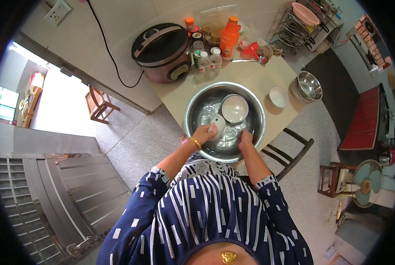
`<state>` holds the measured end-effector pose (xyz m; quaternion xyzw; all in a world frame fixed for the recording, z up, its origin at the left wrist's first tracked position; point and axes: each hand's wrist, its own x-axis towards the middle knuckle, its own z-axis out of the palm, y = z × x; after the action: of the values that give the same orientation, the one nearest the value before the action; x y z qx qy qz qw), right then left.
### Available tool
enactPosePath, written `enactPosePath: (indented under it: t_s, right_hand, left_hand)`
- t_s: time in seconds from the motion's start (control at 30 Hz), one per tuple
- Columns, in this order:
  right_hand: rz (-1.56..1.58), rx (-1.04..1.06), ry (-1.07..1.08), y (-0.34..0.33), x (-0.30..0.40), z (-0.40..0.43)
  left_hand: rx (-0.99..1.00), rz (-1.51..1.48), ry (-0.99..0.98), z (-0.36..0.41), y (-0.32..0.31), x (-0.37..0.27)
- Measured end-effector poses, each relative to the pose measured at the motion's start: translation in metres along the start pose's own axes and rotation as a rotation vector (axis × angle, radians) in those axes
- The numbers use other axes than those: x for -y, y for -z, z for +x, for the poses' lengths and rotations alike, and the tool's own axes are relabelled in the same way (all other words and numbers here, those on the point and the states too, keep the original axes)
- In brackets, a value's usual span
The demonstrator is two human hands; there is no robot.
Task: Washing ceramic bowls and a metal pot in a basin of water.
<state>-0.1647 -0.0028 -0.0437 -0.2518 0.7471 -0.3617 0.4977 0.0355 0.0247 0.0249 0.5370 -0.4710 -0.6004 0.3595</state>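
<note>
A large metal basin [224,85] with water in it stands at the table's near edge, right before me. My left hand [204,133] grips a white bowl [218,127], which is tipped on its side within the basin and shows its outside with a small blue mark. Inside the basin's right part is my right hand [245,138], its fingers low near the water; whether they hold anything is hidden. Behind both hands, a white bowl [235,109] rests in the basin on top of at least one other bowl.
Right of the basin sit a white bowl [279,96] and stacked metal bowls [309,86] on the table [250,79]. A rice cooker [162,53], an orange bottle [230,38], small clear bottles [210,61] and a ladle [250,61] line the back. A dark chair [292,154] stands at the right.
</note>
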Motion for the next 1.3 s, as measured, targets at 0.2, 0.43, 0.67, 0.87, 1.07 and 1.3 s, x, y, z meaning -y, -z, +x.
enactPosePath:
  t_s: [0.2,0.43,0.67,0.87,1.07,1.3]
  right_hand:
    - [0.850,0.619,-0.342,-0.011,0.058,-0.056]
    - [-0.666,0.659,1.028,-0.029,0.088,-0.112]
    - [-0.277,0.701,0.376,-0.020,0.127,-0.053]
    - [0.472,0.857,0.045,-0.010,0.120,-0.053]
    - [0.045,0.239,0.733,-0.045,0.085,-0.100]
    - [-0.860,-0.075,0.984,-0.029,0.109,-0.133]
  left_hand:
    - [0.011,-0.284,0.197,0.005,0.006,0.015]
    - [0.034,-0.602,0.144,0.001,-0.010,-0.018]
    - [0.287,-0.463,0.083,-0.019,-0.013,-0.053]
    - [0.105,-1.095,0.139,-0.017,-0.019,-0.054]
    - [-0.243,-1.367,0.101,0.017,-0.017,-0.022]
    - [-0.395,-1.310,0.185,0.012,-0.018,-0.030]
